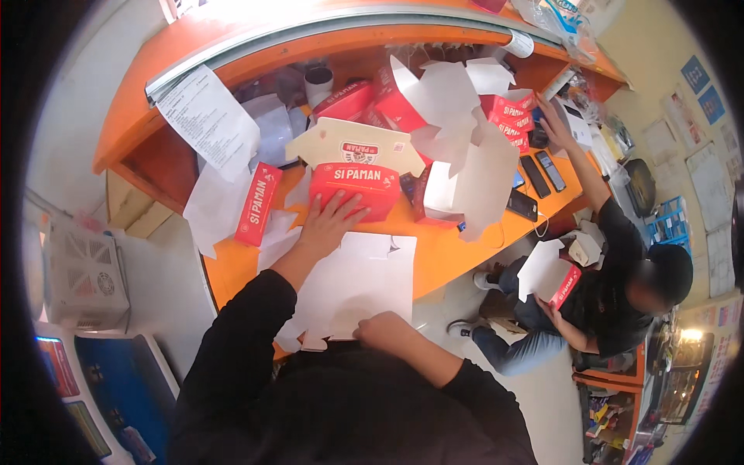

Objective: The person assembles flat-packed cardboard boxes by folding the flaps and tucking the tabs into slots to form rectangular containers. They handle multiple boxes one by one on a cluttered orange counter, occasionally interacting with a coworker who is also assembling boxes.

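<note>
two bare hands are at work by the orange table (pixel 457 260). the left hand (pixel 335 225) lies palm down, fingers a little spread, its fingertips resting against the lower front of a red box (pixel 353 180) without closing around it. that box sits near the middle of the table, its cream flap (pixel 310 146) raised at the back, just beyond a flat white sheet (pixel 360 271). the right hand (pixel 385 333) is closed, fingers curled under, at the sheet's near edge, close to the body; i cannot tell whether it pinches anything. to the left of the red box lies a narrow red carton (pixel 256 205), and to its right stands an open white-lined box (pixel 443 192). farther right, a seated co-worker (pixel 620 291) holds a red-and-white carton (pixel 542 271) and reaches toward stacked red boxes (pixel 509 124) near some phones (pixel 535 176).
</note>
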### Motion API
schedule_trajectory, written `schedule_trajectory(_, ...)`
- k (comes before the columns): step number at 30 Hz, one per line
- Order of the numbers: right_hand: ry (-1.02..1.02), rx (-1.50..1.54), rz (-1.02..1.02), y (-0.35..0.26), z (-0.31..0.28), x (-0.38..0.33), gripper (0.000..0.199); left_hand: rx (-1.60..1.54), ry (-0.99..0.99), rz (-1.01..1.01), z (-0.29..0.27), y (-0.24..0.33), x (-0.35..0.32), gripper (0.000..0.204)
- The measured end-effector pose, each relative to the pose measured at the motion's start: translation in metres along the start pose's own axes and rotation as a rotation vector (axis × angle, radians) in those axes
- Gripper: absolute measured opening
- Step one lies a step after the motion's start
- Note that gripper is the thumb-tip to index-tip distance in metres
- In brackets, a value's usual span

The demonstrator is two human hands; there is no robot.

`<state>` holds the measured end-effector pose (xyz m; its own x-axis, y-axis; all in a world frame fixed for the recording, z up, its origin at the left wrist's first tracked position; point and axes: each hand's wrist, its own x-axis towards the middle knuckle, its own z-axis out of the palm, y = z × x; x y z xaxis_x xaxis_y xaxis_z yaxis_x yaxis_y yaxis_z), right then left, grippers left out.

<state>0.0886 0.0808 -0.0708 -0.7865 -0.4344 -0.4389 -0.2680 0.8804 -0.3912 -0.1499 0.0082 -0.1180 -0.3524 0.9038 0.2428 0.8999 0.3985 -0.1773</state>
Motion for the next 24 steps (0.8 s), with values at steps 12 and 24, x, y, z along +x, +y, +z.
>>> schedule_trajectory(12,0.08,0.423,0.036,0.016,0.003,-0.017,0.03,-0.799,-0.143,-0.015,-0.079,0.034,-0.084,0.03)
schedule_trajectory(24,0.414,0.604,0.212,0.017,-0.007,-0.034,0.03,-1.296,-0.631,-0.439,-0.086,0.08,-0.112,0.024)
